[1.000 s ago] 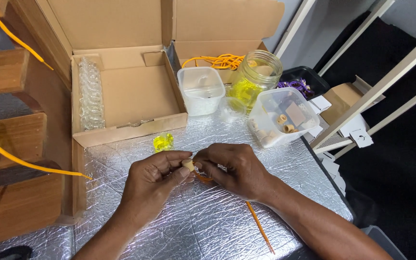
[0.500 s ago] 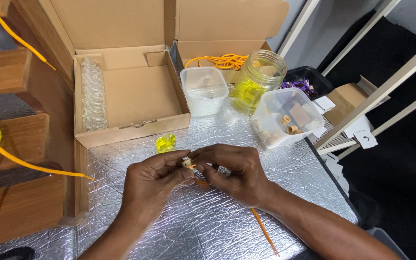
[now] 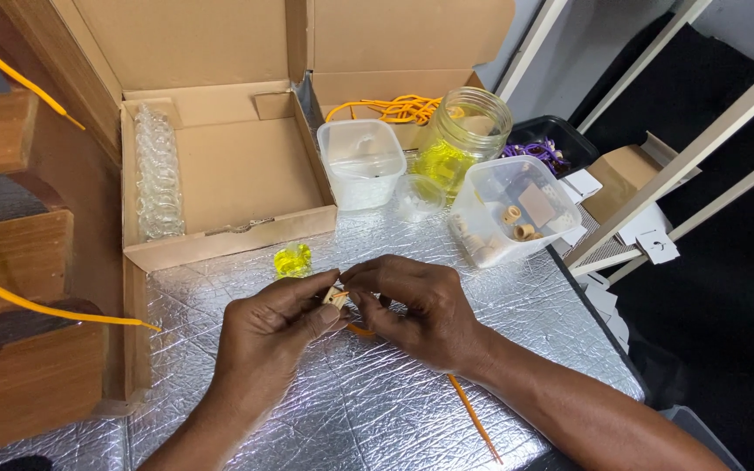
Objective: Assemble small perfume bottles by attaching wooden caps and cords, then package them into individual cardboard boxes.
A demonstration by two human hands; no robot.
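My left hand (image 3: 277, 331) and my right hand (image 3: 412, 307) meet over the silver foil surface (image 3: 377, 410), pinching a small cork stopper (image 3: 336, 297) between their fingertips. An orange cord (image 3: 473, 420) runs from under my right hand toward the near edge. A small yellow glass bottle (image 3: 292, 260) lies on the foil just beyond my left hand.
An open cardboard box (image 3: 229, 174) holds a row of clear little bottles (image 3: 158, 174). Behind stand a lidded plastic tub (image 3: 361, 162), a glass jar with yellow contents (image 3: 462, 138), a tub of corks (image 3: 512, 209) and coiled orange cord (image 3: 390, 108). Wooden steps (image 3: 19, 244) are at left.
Both hands stay together on the cork, shifting only slightly on the foil. The view has drifted a little; nothing else moved.
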